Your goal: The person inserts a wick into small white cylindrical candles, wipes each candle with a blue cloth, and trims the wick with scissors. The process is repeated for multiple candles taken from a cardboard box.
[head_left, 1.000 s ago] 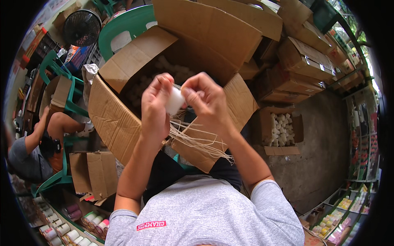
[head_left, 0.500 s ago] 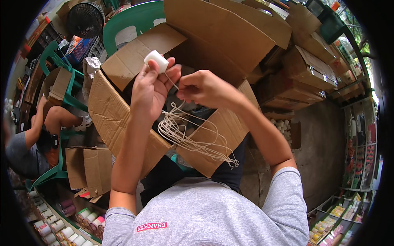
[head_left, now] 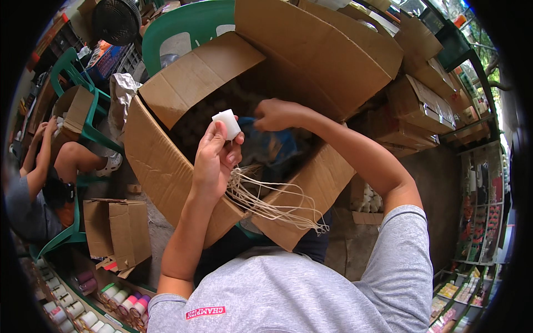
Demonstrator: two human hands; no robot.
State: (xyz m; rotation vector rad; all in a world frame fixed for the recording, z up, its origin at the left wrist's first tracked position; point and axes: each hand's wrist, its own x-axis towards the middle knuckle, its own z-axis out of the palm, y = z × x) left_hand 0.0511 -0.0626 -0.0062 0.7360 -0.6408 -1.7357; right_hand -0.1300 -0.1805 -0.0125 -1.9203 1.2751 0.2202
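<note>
My left hand grips a short white candle between thumb and fingers, raised above the near side of a large open cardboard box. Below it, a loose bundle of pale wick cord drapes over the box's near corner and flap. Over the box's inside hovers my right hand, its fingers bent but smeared by motion, so what they hold cannot be made out. Beneath it lies blue plastic. Several pale pieces show dimly in the shadowed bottom of the box.
A green plastic chair stands behind the box. Stacked cartons rise at the right, beside shelving. At the left, another person sits with hands at a small carton. An opened carton sits near rows of candles.
My right hand has left the candle and cord and moved out over the box's inside. My left hand has come lower and nearer, still holding the candle.
</note>
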